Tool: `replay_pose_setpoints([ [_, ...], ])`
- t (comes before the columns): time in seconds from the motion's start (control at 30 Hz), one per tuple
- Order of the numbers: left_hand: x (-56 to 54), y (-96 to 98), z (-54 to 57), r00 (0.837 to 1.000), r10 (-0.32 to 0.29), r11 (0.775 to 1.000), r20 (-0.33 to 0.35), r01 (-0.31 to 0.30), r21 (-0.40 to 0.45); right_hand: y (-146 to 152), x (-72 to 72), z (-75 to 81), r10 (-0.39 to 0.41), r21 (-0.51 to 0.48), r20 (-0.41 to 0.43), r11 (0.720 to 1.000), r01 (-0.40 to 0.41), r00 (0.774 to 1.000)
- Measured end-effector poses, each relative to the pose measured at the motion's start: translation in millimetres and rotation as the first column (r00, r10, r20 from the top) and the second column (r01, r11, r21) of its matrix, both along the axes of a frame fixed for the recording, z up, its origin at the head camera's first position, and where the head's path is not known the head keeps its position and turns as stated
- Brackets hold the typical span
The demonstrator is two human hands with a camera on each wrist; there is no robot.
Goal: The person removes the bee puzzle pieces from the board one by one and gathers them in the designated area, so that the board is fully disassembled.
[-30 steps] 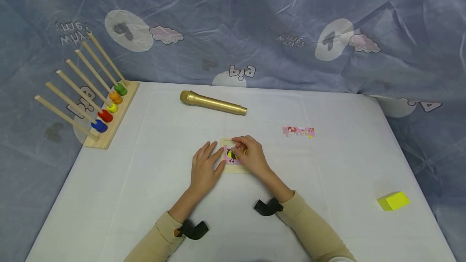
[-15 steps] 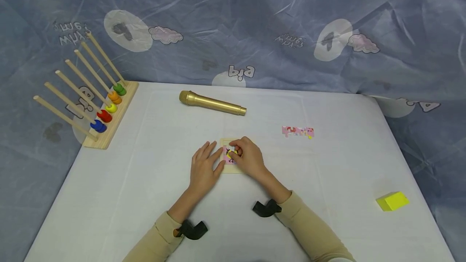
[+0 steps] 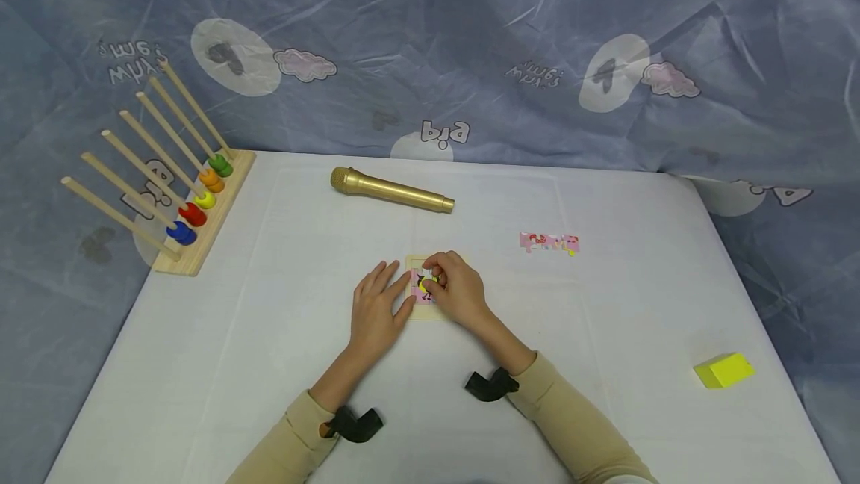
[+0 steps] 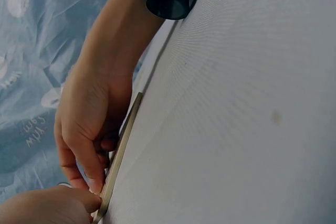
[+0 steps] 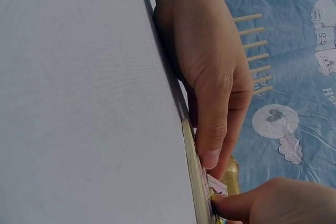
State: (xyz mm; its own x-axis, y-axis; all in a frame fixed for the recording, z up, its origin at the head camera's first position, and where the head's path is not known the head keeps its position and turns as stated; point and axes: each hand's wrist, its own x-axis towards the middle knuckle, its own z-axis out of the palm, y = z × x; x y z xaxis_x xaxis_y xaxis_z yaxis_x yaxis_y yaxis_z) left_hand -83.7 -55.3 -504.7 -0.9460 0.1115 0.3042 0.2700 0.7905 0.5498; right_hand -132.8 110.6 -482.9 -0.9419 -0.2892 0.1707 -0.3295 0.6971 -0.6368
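A small wooden puzzle tray (image 3: pixel 427 313) lies on the table between both hands. Inside it is a pink picture (image 3: pixel 417 296) with a black-and-yellow figure, partly covered by my right hand. My left hand (image 3: pixel 378 314) rests at the tray's left side with fingers spread and fairly straight; its thumb (image 5: pixel 211 157) touches the rim in the right wrist view. Over the tray's right half, my right hand (image 3: pixel 460 290) pinches a small puzzle piece (image 5: pixel 217 184) between thumb and fingers. That piece stands tilted above the tray in the right wrist view. My fingers mostly hide it in the head view.
Right of the tray lies a short strip of pink puzzle pieces (image 3: pixel 550 243). A gold microphone (image 3: pixel 395 191) lies behind the tray. The wooden peg stand (image 3: pixel 206 234) with coloured beads is at the far left, and a yellow block (image 3: pixel 724 371) sits near the right edge.
My right hand has shifted slightly left over the tray, its fingers drawing closer together around the piece. The left hand has stayed in place.
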Motion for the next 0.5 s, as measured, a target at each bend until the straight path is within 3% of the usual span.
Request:
replay_pose_setpoints([
  [0.33, -0.3, 0.2, 0.8, 1.0, 0.0, 1.0, -0.01, 0.0, -0.002, 0.6, 0.2, 0.7, 0.006, -0.065, 0.019, 0.998, -0.005, 1.0],
  [0.5, 0.1, 0.5, 1.3, 1.0, 0.004, 1.0, -0.015, -0.004, -0.001, 2.2, 0.3, 0.2, 0.016, -0.167, 0.043, 0.986, -0.009, 0.999],
])
